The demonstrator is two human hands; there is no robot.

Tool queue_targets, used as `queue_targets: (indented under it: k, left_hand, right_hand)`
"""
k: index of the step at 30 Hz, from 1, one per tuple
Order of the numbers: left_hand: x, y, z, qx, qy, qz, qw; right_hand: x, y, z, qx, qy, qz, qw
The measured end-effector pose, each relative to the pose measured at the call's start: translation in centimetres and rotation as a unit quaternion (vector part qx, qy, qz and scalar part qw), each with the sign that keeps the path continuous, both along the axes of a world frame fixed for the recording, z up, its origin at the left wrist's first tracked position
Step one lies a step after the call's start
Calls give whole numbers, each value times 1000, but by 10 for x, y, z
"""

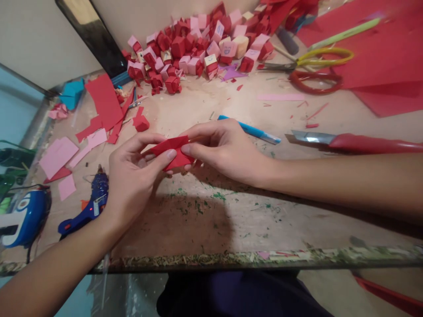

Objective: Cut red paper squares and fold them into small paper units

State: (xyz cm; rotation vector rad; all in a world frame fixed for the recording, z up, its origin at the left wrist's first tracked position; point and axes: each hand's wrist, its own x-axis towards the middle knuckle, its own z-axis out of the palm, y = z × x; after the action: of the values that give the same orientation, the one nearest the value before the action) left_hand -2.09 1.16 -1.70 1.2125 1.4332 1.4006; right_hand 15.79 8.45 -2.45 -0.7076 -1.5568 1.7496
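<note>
A small folded piece of red paper (175, 143) is held above the table between my two hands. My left hand (139, 163) pinches its left side, thumb on the front face. On the right edge, my right hand (216, 147) grips it between thumb and fingers. Some fingertips are hidden behind the paper. Just beyond my right hand lies a blue pen (253, 130), partly covered by it. A blue glue gun (95, 198) rests beside my left wrist, with a small red light on its handle.
Many small red and pink paper boxes (178, 46) are heaped at the back. A red-handled cutter (360, 143), scissors (317, 66) and red sheets (390, 53) lie right. Pink paper pieces (59, 154) and a blue tape dispenser (28, 215) are left. The table's front edge (214, 259) is worn.
</note>
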Motion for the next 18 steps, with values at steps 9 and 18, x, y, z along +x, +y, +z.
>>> queue_targets:
  k: [9,18]
  left_hand:
    - [-5,1,2,80,65,-28,994]
    - [-3,1,2,27,19,-40,999]
  right_hand:
    - [4,4,1,-28,20,16,999]
    - [1,5,0,21,-15,-8,1000]
